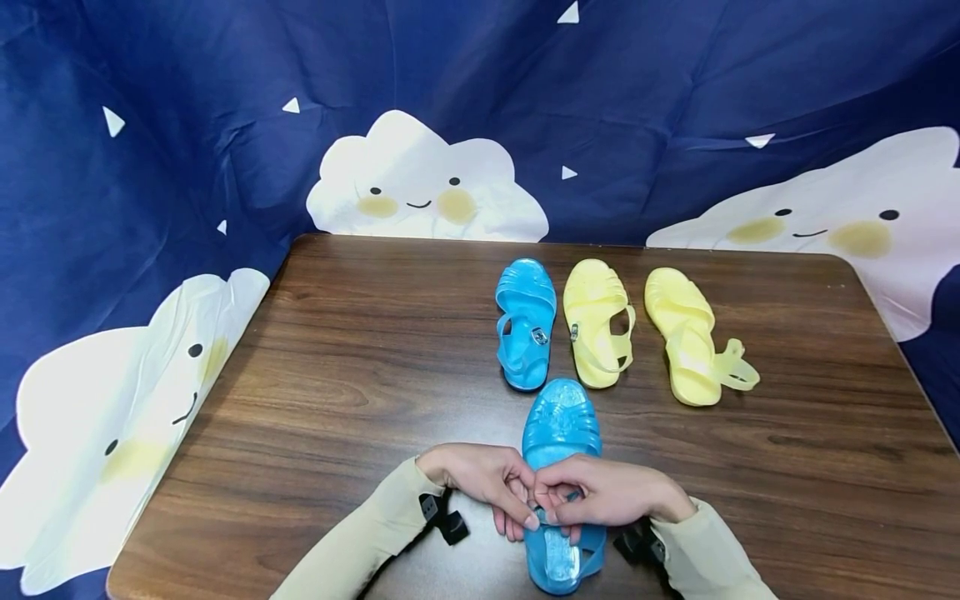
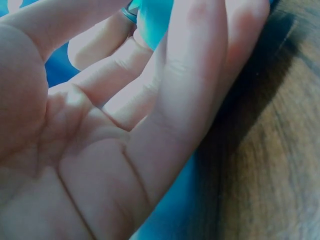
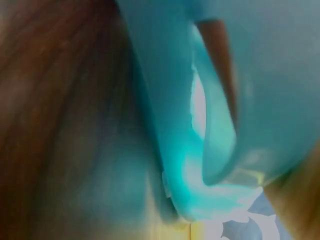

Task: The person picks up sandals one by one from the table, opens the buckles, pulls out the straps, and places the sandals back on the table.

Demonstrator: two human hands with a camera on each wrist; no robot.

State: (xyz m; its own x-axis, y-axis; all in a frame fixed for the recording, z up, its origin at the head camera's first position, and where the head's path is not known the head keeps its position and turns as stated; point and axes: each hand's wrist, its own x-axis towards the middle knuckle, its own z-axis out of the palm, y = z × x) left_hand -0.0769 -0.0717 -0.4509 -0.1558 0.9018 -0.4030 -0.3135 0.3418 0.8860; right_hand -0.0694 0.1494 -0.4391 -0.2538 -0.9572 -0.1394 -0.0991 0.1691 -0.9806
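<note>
A glossy blue jelly sandal (image 1: 562,421) lies on the table near me, toe pointing away, below both hands. From its left side, my left hand (image 1: 483,479) pinches the strap near the buckle. My right hand (image 1: 615,492) reaches over the sandal from the right and pinches the strap, fingertips almost meeting the left ones. In the left wrist view, a bit of blue strap (image 2: 152,22) and a metal buckle edge (image 2: 131,12) show between curled fingers. Blurred blue straps (image 3: 170,115) fill the right wrist view. Fingers hide most of the buckle.
Beyond the held sandal stand another blue sandal (image 1: 527,325), a yellow sandal (image 1: 592,325) with a fastened strap, and a second yellow sandal (image 1: 686,350) whose strap splays right. The brown wooden table (image 1: 360,358) ends at a dark blue cloud-print cloth (image 1: 615,92).
</note>
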